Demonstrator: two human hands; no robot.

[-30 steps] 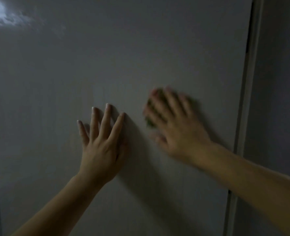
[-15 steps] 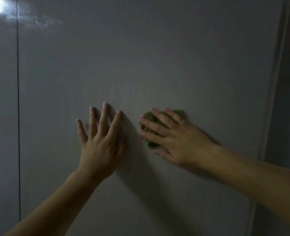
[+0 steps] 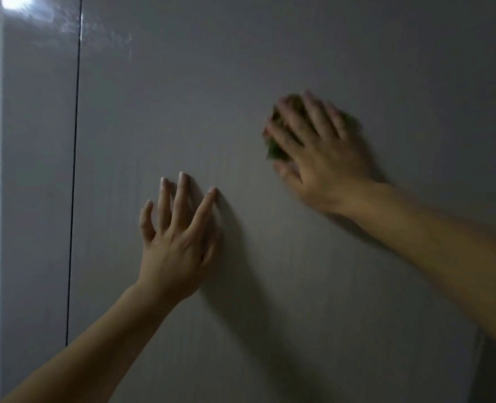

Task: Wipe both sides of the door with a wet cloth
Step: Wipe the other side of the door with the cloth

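The left hand [image 3: 177,245] lies flat on the door [image 3: 270,68], fingers spread wide, holding nothing, a dark seam [image 3: 73,170] at its 9 o'clock. At its 2 o'clock, the blurred right hand [image 3: 319,152] presses a green cloth [image 3: 274,149] against the door, fingers splayed over it.

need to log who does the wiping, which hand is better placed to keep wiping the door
Right. The right hand presses the green cloth flat against the door; the left hand rests bare on the panel, fingers spread, lower and apart from the cloth.
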